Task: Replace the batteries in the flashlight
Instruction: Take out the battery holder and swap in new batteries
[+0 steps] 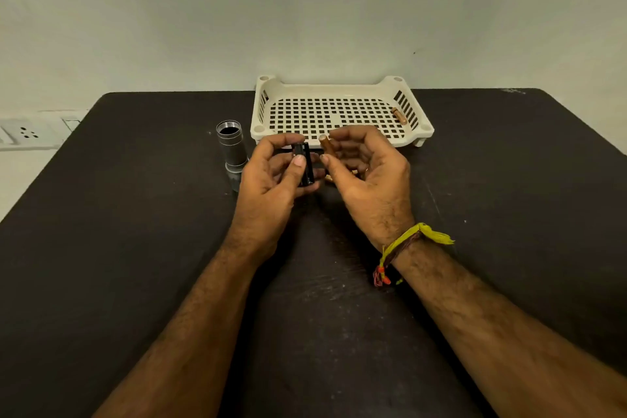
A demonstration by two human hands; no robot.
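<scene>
My left hand [271,176] grips a small black battery holder [304,164], thumb pressed on its front. Close to its right, my right hand [369,173] holds a copper-brown battery [326,144] between its fingers, its tip pointing up and left, almost touching the holder. The grey flashlight body [232,149] stands upright on the black table [135,248], open threaded end up, just left of my left hand. Another brown battery [398,115] lies in the right end of the cream tray [339,92].
The perforated cream tray sits at the table's back edge, right behind my hands. A pale wall rises behind it, with a white wall socket [25,134] at far left. A yellow thread band [412,241] circles my right wrist.
</scene>
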